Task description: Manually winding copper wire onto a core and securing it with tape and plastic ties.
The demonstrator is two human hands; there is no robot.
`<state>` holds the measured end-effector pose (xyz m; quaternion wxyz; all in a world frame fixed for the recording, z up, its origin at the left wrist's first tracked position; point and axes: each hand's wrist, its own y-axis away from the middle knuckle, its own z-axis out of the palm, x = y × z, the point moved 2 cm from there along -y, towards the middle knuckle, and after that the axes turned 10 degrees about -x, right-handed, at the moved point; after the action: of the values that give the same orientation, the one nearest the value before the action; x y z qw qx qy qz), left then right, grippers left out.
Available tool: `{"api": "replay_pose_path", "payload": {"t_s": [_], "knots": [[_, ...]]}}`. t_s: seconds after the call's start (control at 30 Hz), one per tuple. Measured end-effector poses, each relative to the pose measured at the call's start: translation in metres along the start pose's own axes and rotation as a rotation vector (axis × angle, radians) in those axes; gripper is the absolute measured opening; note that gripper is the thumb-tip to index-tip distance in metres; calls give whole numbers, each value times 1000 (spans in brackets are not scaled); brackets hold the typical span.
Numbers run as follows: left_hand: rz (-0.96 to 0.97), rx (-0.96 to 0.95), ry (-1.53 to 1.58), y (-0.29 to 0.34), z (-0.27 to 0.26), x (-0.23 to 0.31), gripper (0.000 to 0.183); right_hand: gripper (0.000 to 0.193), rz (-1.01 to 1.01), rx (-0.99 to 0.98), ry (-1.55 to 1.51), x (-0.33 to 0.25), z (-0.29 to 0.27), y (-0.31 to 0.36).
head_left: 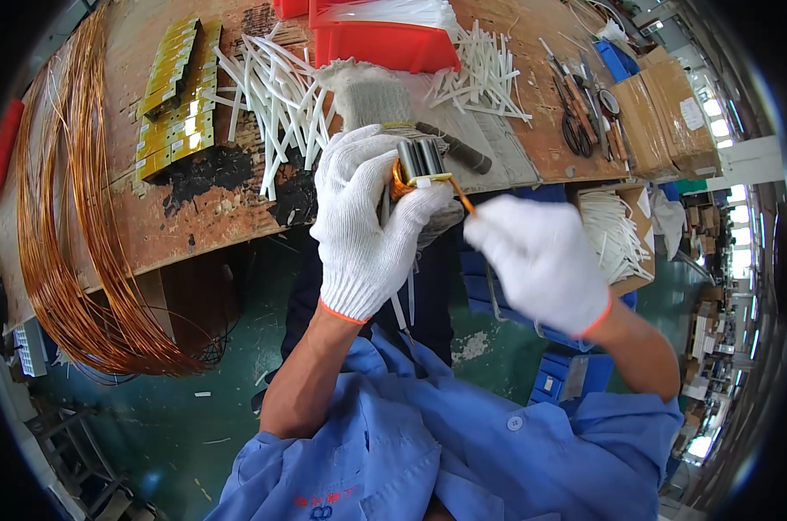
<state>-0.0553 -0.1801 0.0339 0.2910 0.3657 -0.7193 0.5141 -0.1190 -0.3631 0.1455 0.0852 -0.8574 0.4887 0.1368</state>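
Note:
My left hand (pixel 359 204), in a white knit glove, is closed around a small wound core with dark metal segments (pixel 420 159) and a pale insulating edge. Copper winding (pixel 399 184) shows on the core's left side, beside my fingers. From the core's right side a copper-coloured wire (pixel 463 198) runs down to my right hand (pixel 541 260). That gloved hand is smeared by motion, with its fingertips closed on the wire's end. Behind the core lie a grey cloth-wrapped block (pixel 372 102) and a dark rod (pixel 456 148). White strips (pixel 400 310) hang below my left hand.
Large copper wire loops (pixel 89 226) drape over the bench's left edge. Yellow slotted pieces (pixel 181 130), white tubes (pixel 281 100) and a red bin (pixel 385 45) stand farther back. Right are scissors (pixel 576 130), a cardboard box (pixel 671 117) and an open box of white tubes (pixel 615 233).

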Motion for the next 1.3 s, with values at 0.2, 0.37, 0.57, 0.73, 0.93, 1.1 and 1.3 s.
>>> {"api": "replay_pose_path", "payload": {"t_s": [0.2, 0.37, 0.57, 0.73, 0.93, 1.1, 1.3], "knots": [[150, -26, -85, -1, -5, 3, 71, 13, -42, -81, 308, -71, 8, 6], [-37, -91, -133, 18, 2, -15, 64, 26, -268, -109, 411, -77, -9, -78], [-118, -78, 8, 3, 1, 6, 55, 19, -902, -41, 430, 37, -9, -171], [-34, 127, 65, 7, -3, 1, 55, 23, 218, -384, -436, 45, -18, -76], [138, -15, 61, 1, -5, -2, 69, 14, -28, -303, 337, -76, -1, -1], [-102, 15, 3, 21, 3, -17, 55, 19, -292, -292, 468, -74, -12, -135], [-72, 188, 70, 13, 3, -4, 59, 18, 124, -400, -239, 52, -24, -111]]}}
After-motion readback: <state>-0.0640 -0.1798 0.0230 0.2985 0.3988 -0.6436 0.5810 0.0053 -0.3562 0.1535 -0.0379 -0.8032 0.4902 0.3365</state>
